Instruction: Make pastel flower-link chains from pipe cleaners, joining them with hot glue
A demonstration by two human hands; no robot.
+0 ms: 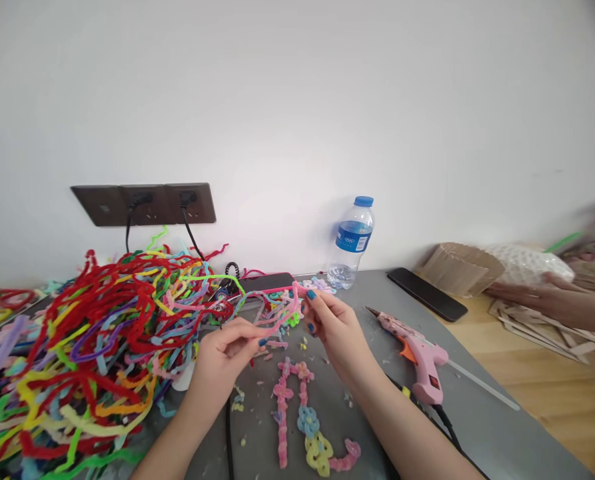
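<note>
Both hands (277, 333) pinch pink pipe cleaner (277, 313); tangled pile (102, 333) left, glue gun (417, 353) right.

bare forearms, no sleeves; hands (277, 340) wear blue nail polish.

Left hand (227, 357), right hand (333, 328) raised close together, fingertips pinched.

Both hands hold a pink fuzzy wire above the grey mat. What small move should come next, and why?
Probably a further bend: the left hand and right hand pinch the pink pipe cleaner at both ends, lifted over the mat. Finished pastel flower pieces lie below it, so curling it into another loop seems fitting.
</note>
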